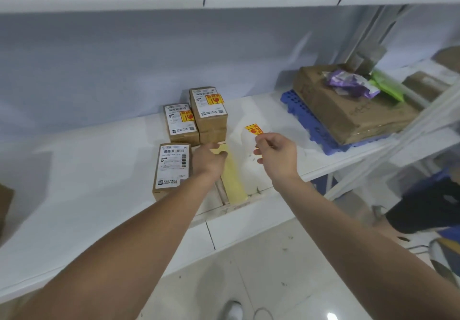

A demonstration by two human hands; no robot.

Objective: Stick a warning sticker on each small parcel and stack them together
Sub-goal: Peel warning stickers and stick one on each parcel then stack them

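Small parcels (180, 124) are sitting on a white shelf (99, 195) in the head view, all of them brown cartons with white shipping labels. The nearest parcel (171, 167) is lying just left of the left hand, and its label is carrying no warning sticker. Behind it, a second parcel (181, 130) is showing a yellow-and-red sticker on its label. Just right of that, a stack of two parcels (210, 118) is standing with the same kind of sticker on the top one.

The left hand (207, 157) is gripping the far end of a yellow strip (234, 180), which is running toward the shelf's front edge. The right hand (276, 152) is pinching a pale backing sheet (245, 143) between thumb and fingers. A warning sticker (254, 129) is sitting at the sheet's far end (its print is too blurred to read).

Farther right, a large cardboard box (348, 113) is resting on a blue plastic tray (296, 105). A purple bag (351, 83) is lying on top of the box, with a green bag (388, 86) just beside it.
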